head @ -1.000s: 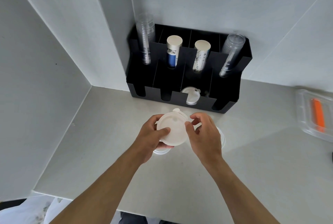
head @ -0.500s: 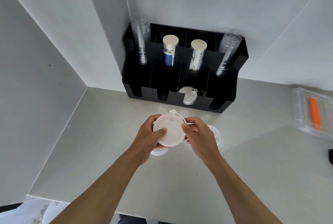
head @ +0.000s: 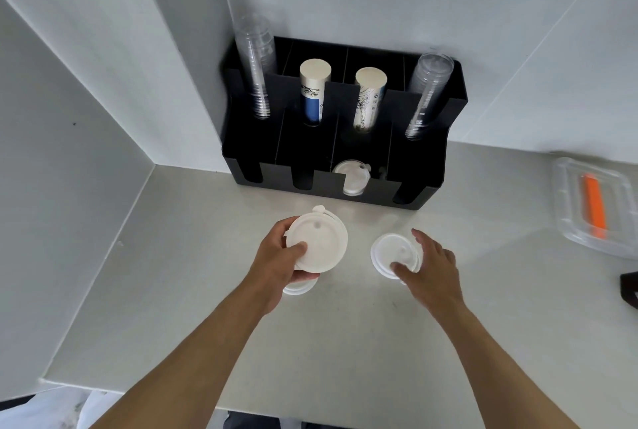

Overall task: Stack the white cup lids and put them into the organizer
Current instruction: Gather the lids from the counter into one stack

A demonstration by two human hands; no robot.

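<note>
Your left hand (head: 276, 266) grips a lid stack (head: 317, 243) above the counter (head: 179, 256) while your spread, empty right hand (head: 428, 273) reaches the loose lids (head: 392, 254); pinch carelessly and they may skid away from the organizer (head: 345, 118)

The one camera sits on my head, looking forward and steeply down over my forearms at the pale worktop (head: 172, 290), close enough that my left hand (head: 276, 268) and right hand (head: 429, 273) fill the middle, with the black organizer (head: 407, 166) against the corner wall beyond.
</note>
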